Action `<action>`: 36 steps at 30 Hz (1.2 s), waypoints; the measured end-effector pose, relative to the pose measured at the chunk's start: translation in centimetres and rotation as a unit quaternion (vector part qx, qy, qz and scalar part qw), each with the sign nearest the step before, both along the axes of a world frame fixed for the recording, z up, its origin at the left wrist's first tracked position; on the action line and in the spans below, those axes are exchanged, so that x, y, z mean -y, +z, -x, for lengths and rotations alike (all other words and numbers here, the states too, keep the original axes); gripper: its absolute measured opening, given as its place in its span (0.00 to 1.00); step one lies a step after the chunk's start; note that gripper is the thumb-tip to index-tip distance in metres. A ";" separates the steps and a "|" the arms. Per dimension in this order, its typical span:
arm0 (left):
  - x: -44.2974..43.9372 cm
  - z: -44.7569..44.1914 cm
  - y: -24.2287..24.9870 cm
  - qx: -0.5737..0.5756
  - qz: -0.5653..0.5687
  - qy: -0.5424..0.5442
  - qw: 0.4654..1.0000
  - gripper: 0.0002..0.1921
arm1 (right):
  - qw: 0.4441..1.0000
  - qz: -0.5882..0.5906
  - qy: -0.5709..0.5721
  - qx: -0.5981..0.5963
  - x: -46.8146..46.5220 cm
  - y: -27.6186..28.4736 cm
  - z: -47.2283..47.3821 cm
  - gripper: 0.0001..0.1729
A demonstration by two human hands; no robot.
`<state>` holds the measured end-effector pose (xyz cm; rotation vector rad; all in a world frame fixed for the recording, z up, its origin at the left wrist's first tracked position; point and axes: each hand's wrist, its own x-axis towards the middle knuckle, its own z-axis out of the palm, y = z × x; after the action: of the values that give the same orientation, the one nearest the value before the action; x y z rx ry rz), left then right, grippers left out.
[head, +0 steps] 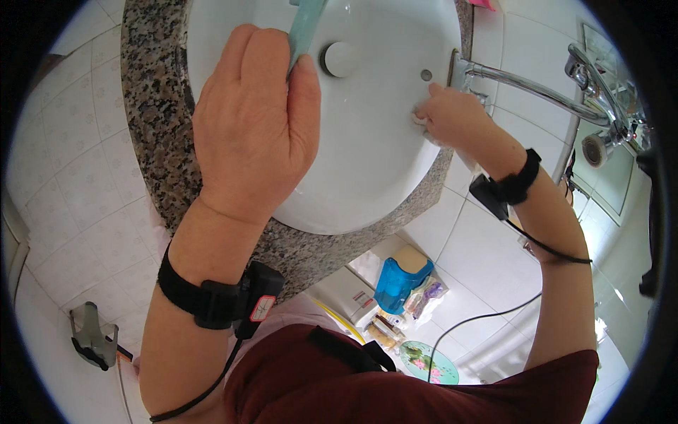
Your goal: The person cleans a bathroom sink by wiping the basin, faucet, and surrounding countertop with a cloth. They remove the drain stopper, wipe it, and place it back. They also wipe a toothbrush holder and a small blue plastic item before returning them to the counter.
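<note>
My left hand (254,116) grips a flat, pale teal strip (307,29) between thumb and fingers, above the left side of a white ceramic washbasin (365,175). The strip's far end runs out of the top of the view, and its kind cannot be told. Over the basin's right rim, close to the foot of the chrome faucet (522,82), is my right hand (458,116) with curled fingers. Something pale and translucent (420,121) shows at its fingertips, mostly hidden by the hand. A round drain plug (343,59) sits in the bowl.
Speckled granite countertop (159,116) surrounds the basin. A shower mixer (609,127) juts from the tiled wall at right. Below the counter stand a blue plastic container (397,283), packets (424,297) and a flowered green round item (429,363). Black cables (476,315) trail from both wrist straps.
</note>
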<state>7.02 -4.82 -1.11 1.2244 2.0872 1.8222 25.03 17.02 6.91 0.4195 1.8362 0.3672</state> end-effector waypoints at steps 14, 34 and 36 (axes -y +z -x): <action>0.1 -0.1 0.4 0.000 0.035 -0.015 0.999 0.06 | 0.972 0.005 -0.040 -0.230 2.9 -4.5 -1.3 0.15; 0.5 -0.5 1.0 0.011 0.167 -0.061 0.984 0.10 | 0.817 -0.079 -0.222 -0.526 7.9 -3.3 -6.9 0.22; 0.6 -0.5 1.0 0.009 0.176 -0.063 0.982 0.11 | 0.729 -0.031 -0.313 -0.608 13.6 -1.7 -8.9 0.21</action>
<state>7.49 -5.40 -0.07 1.2062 2.1471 1.3322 33.90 3.46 5.19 1.5503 2.7239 -0.4763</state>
